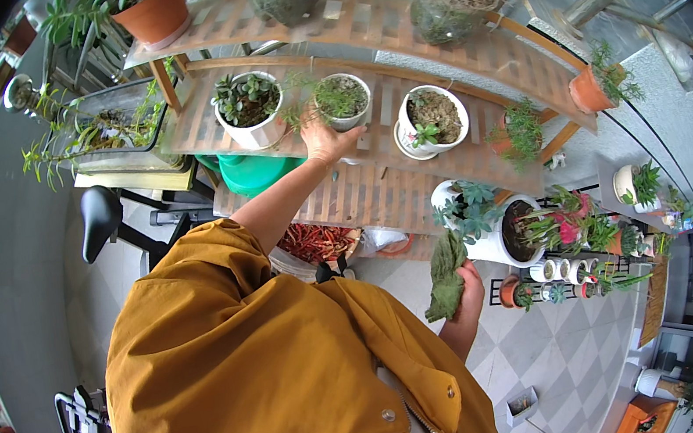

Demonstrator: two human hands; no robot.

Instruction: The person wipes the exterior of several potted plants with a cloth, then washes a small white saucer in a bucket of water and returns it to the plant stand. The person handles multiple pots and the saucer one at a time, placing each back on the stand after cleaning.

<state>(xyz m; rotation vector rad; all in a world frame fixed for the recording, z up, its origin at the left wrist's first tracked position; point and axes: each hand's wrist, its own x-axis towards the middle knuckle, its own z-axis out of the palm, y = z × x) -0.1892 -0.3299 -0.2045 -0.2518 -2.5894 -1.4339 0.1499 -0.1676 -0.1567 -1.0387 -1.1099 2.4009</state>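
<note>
My left hand [325, 138] reaches onto the middle shelf of a slatted wooden plant stand. Its fingers are at the left side of a small white pot [352, 121] with a feathery green plant, and the thumb lies across the front. Just left is a white fluted pot [258, 134] holding a jade-like succulent. To the right, a white pot [439, 143] with dry soil and a small sprout rests on a saucer. Lower down, my right hand [469, 292] grips a crumpled green cloth [445, 279], held beside a white planter [490, 246].
A clear plastic sheet covers the shelves [353, 29]. Below are a green plastic watering can [254, 171] and dried red chillies [317, 242]. An exercise bike saddle [100, 221] stands left, near a glass tank [124, 148] with trailing plants. More potted plants [570, 221] crowd the right.
</note>
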